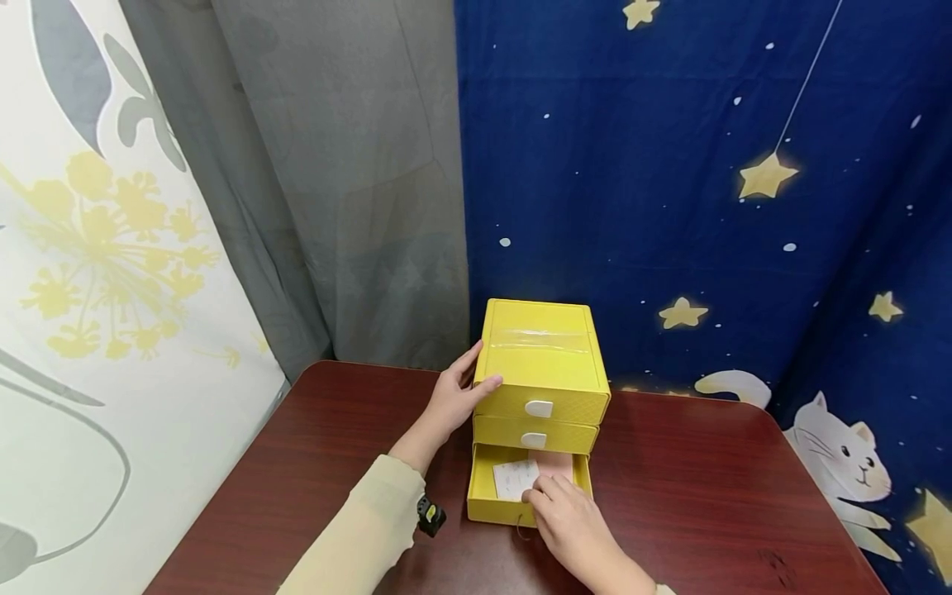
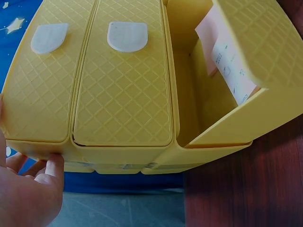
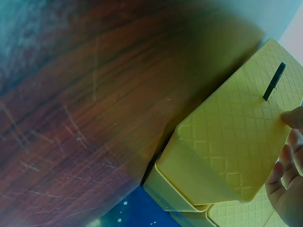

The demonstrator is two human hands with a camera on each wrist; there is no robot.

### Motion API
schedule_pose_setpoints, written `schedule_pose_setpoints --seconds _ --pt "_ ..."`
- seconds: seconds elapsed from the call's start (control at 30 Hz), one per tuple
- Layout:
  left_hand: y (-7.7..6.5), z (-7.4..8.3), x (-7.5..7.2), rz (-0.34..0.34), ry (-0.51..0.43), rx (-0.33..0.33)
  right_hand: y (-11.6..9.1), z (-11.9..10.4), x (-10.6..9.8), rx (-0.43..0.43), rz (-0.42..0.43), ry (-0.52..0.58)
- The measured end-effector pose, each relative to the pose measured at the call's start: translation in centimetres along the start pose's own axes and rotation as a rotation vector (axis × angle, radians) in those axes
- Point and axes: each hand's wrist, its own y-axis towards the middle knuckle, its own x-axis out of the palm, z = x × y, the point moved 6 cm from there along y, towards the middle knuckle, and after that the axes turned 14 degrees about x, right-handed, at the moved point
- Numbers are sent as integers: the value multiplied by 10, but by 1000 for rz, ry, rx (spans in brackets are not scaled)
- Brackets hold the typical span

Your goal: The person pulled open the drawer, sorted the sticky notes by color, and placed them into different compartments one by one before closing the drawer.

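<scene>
A yellow three-drawer box (image 1: 543, 355) stands on the table, its lowest drawer (image 1: 491, 511) pulled out. Inside that drawer lie a white printed paper (image 1: 515, 479) and a pink paper (image 1: 554, 465), also seen in the left wrist view. My left hand (image 1: 455, 397) rests against the box's upper left side, fingers along the wall and thumb at the top front corner. With my right hand (image 1: 568, 521) I grip the front wall of the open drawer. The right wrist view shows the thumb on its textured outer face, fingers at the rim.
The two upper drawers are closed and have white tabs (image 1: 539, 408). A dark strip (image 3: 274, 81) sits on the open drawer's front. Clear tape (image 1: 539, 339) crosses the box top. The dark red table (image 1: 699, 496) meets a blue star-patterned curtain (image 1: 669, 165) behind.
</scene>
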Motion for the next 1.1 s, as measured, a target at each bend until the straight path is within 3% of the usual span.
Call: schedule_pose_setpoints --seconds 0.4,1.1 --pt "0 -3 0 -2 -11 -11 7 3 2 7 62 -24" --pt "-1 1 0 -1 9 -4 16 12 12 42 49 -108"
